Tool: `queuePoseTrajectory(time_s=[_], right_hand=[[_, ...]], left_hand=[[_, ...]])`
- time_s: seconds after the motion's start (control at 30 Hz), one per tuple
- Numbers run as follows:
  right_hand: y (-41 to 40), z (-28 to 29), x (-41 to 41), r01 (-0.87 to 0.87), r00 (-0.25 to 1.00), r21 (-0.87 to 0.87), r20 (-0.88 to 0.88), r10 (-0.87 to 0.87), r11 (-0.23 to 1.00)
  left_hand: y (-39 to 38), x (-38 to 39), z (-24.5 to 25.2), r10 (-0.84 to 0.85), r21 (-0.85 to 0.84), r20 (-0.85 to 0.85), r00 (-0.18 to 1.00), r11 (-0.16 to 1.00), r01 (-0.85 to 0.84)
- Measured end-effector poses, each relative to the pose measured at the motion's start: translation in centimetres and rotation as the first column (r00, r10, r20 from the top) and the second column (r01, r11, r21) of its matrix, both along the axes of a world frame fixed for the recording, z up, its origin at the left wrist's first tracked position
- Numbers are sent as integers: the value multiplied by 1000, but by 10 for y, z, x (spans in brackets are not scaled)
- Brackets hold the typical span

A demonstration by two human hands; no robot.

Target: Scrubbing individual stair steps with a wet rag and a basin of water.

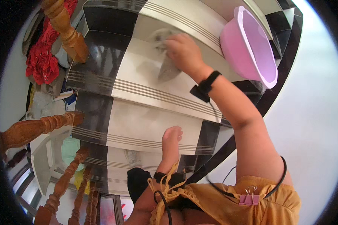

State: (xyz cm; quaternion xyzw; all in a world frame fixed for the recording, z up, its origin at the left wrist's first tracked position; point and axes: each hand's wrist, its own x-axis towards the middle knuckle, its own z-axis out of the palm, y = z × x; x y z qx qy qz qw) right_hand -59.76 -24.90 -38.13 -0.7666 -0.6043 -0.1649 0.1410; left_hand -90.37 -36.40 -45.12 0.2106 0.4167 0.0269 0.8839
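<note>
My right hand (pixel 183 53), with a black band and a small device at the wrist, grips a grey cloth (pixel 170 69) on a pale tiled stair tread (pixel 143 76). The cloth's upper part is blurred by motion and shows dark spots. Lower down, my left hand (pixel 171 140) is at a lower step, holding nothing that shows; its wrist also bears a black band. A pink plastic basin (pixel 231 47) stands tilted in view at the right end of the upper steps, beyond my right hand. Its inside shows only partly.
Turned wooden balusters (pixel 42 125) line the left side of the stairs. Past them lie red fabric (pixel 42 62), plastic bags and a green object (pixel 70 149). A white wall (pixel 307 112) with black skirting bounds the right. A foot in grey (pixel 133 158) rests on a lower step.
</note>
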Motion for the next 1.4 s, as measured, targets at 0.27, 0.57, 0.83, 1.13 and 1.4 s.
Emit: queuePoseTrajectory(time_s=[0.27,0.57,0.83,1.13,1.4], right_hand=[[24,1,47,-83,832,-523,432,349,848],[-217,-28,30,548,511,-60,-766,-391,834],[-271,-153,29,816,515,-225,-137,-846,533],[-53,-136,-20,294,789,31,-572,-225,955],[-205,-96,-43,662,448,-33,-783,-430,749]], left_hand=[[-10,10,0,4,-5,11,1000,1000,-4],[-5,-1,0,18,28,7,1000,999,-18],[4,1,-2,-1,-17,-60,998,1000,0],[-14,2,-8,-34,4,-81,996,999,35],[-21,8,-10,-6,-38,-84,996,999,3]])
